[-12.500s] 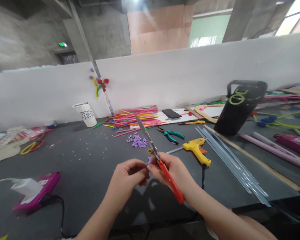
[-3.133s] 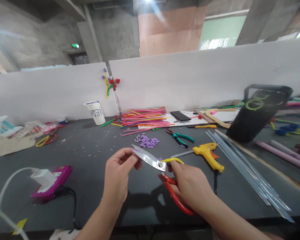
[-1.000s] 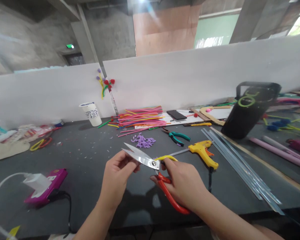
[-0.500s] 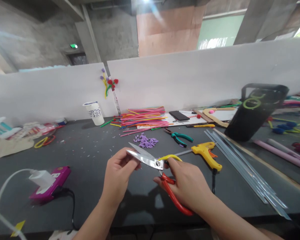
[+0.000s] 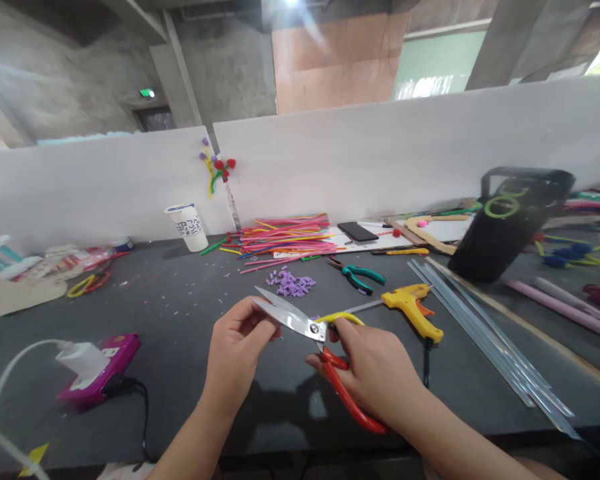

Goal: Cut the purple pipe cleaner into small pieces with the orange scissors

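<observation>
Head view. Both hands are raised over the dark tabletop point(image 5: 180, 327). The right hand point(image 5: 375, 363) grips the scissors point(image 5: 314, 328), its fingers wrapped about the handles, the blades parted and pointing toward the left hand point(image 5: 237, 347). The left thumb and fingers bend toward one another behind the blades; whether they close on anything cannot be told, since the steel covers the fingertips.

The purple pieces point(image 5: 291, 283) lie in a loose heap on the tabletop, just beyond the blades. Behind the heap is a bundle of stems point(image 5: 285, 237); to its right lie the pliers point(image 5: 370, 273) and the glue gun point(image 5: 414, 312), whose nozzle end is near the clear sticks point(image 5: 485, 333).

Likely faults: the chief hazard is a nicked finger, because the blades overlap the left fingertips and hide them from above; a squeeze of the handles with a finger between the edges would cause it. A low sweep of either hand could scatter the purple pieces, which appear small and light. The gun's cord point(image 5: 427, 367) runs down toward the right forearm; were the arm to snag it, the gun could be dragged across the tabletop.
</observation>
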Action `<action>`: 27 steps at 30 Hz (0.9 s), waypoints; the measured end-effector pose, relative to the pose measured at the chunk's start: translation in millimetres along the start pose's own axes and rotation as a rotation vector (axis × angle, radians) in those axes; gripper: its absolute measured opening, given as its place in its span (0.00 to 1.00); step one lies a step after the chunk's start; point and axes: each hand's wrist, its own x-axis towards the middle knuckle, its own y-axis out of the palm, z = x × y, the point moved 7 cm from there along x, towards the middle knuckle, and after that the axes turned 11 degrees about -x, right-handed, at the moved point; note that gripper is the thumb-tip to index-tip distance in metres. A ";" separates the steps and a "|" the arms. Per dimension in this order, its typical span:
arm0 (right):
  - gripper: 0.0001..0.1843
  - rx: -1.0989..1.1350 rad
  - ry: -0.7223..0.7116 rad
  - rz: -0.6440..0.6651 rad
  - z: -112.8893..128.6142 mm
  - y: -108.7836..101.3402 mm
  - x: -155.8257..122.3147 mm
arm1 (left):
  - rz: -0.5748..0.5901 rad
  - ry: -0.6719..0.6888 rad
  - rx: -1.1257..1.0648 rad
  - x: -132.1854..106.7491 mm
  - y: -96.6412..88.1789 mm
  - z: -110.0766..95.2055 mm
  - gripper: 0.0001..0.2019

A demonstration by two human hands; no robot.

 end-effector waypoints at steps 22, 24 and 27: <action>0.19 0.002 0.006 0.054 1.3 0.1 0.6 | -0.013 -0.023 0.040 -0.6 -0.1 -3.2 0.05; 0.19 -0.012 0.000 0.040 1.1 -0.6 0.9 | -0.017 -0.025 0.053 0.0 -0.6 -3.3 0.04; 0.19 0.000 -0.001 0.008 0.0 -1.2 1.4 | -0.023 -0.031 0.057 0.8 -1.5 -1.8 0.02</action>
